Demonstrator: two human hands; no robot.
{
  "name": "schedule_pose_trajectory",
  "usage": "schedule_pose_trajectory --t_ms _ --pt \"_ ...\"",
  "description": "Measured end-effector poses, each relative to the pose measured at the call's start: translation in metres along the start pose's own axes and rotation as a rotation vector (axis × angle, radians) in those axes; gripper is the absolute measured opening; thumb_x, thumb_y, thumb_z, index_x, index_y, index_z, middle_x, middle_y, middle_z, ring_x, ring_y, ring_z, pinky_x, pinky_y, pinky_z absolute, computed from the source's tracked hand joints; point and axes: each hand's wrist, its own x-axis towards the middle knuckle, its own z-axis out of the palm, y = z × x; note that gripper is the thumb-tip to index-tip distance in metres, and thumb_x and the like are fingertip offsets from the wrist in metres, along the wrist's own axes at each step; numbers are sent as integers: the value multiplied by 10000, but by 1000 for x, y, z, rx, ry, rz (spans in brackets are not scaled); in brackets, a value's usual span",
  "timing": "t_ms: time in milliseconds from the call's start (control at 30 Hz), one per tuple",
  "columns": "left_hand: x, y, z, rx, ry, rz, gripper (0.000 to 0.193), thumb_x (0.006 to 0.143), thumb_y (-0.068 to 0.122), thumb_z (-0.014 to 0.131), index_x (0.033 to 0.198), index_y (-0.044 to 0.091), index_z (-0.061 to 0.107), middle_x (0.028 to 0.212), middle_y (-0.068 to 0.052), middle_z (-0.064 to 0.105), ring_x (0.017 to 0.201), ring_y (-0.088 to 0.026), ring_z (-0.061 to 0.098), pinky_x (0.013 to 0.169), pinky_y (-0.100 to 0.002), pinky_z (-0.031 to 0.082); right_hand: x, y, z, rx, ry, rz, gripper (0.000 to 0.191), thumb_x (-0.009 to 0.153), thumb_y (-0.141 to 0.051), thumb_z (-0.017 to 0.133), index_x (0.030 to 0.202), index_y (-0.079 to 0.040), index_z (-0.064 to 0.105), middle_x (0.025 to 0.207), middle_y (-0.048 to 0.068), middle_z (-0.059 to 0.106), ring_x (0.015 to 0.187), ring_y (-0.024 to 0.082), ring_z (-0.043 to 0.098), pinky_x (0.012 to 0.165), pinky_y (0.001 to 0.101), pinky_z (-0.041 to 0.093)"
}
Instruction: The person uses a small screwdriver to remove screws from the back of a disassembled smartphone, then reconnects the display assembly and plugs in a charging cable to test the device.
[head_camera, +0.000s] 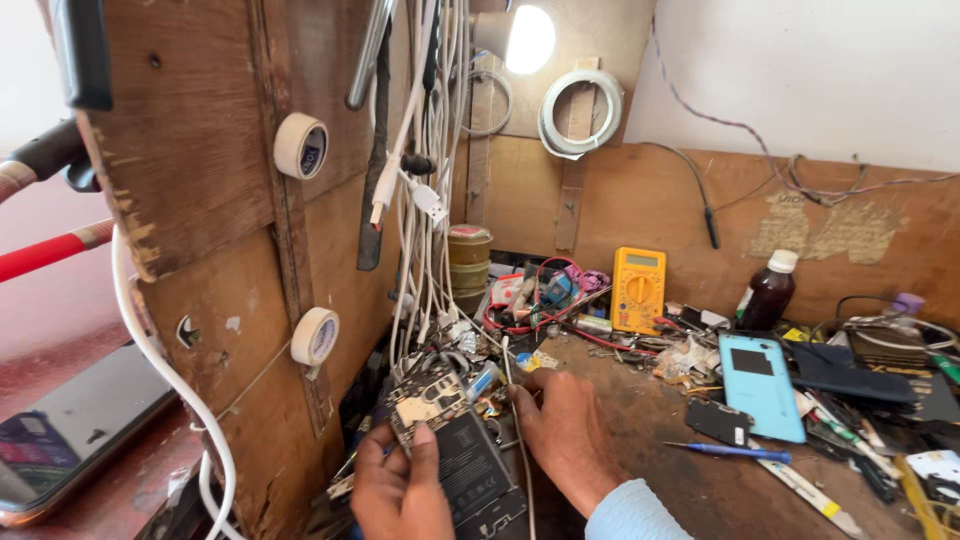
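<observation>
So here we've got an opened phone (455, 450) with its back cover off, sitting low at the front of the workbench (660, 470), tucked right up against the plywood side panel (200, 200). Our left hand (400, 495) has it pinched: thumb pressed flat on the black battery, the other fingers wrapped underneath where we can't see them, so it's a closed grip on the phone body. Our right hand (560, 425) sits just beside the top corner of the phone with the fingertips curled in among the white cables (430, 150) hanging down; we honestly can't tell if it's gripping one of them or only touching the board.

Handling-wise, we'd call this thing light and stiff but pretty delicate (exposed board with gold shields, thin flex bits up top). Best held by the frame edges and the flat battery face, like the left hand does, not by the circuit end. The battery shouldn't get bent or poked.

Around it: a yellow multimeter (639, 288) at the back, a light blue phone cover (760, 385) to the right, a blue pen (730, 452), a dark bottle (768, 292) and two tape rolls (301, 146) on the panel.
</observation>
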Motion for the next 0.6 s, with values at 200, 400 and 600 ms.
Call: schedule_pose_trajectory --t_ms 200,400,600 --pt "-6 20 3 61 -39 -76 301 914 -20 590 1204 -88 545 1018 -261 789 934 -220 757 827 -303 580 5 5 9 -47 -47 -27 192 796 -200 765 801 -9 778 776 235 726 797 383 731 769 472 564" --pt "-8 36 10 91 -12 -178 311 917 -27 572 1221 -77 535 1008 -264 780 904 -226 757 789 -317 590 21 15 10 158 6 164 167 713 -184 826 742 -27 777 683 134 736 664 260 746 683 410 574" --pt "-5 29 5 80 -8 -140 302 929 -18 591 1217 -98 554 989 -259 785 890 -225 748 794 -311 577 12 31 -42 1077 -168 181 264 784 -70 767 995 48 660 821 144 761 681 199 741 586 303 580"
